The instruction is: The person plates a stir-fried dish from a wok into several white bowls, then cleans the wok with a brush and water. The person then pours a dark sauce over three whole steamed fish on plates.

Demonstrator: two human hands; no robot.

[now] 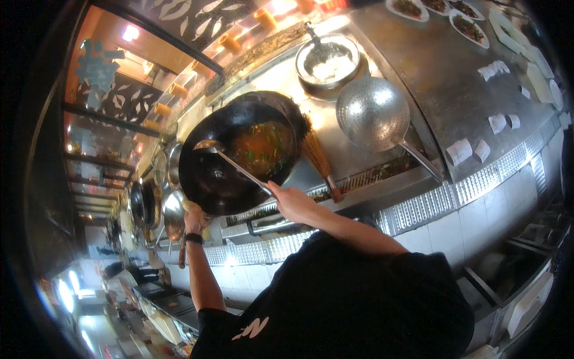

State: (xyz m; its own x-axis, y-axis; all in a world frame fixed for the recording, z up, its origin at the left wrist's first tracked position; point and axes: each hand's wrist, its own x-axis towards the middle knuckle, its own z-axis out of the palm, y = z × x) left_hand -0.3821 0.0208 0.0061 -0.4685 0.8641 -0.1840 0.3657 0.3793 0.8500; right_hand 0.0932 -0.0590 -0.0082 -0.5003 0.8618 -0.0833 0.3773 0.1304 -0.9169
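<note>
A large black wok (210,179) is tilted in front of me, with reddish-brown broth and green pieces (264,146) pooled on its right side. My left hand (195,217) grips the wok's near left edge with a yellowish cloth (187,205) between; the exact hold is partly hidden. In my right hand (293,204) is the long handle of a metal ladle (244,169). The ladle's bowl (210,144) is over the wok's left part, apart from the broth. A bamboo wok brush (316,150) leans just right of the wok.
A perforated strainer (373,114) lies right of the wok, its handle reaching the stove's front edge. Behind it stands a pot (329,63) with a ladle inside. Plated food (468,29) and white paper rolls (459,151) occupy the right counter. More woks (139,204) line the left.
</note>
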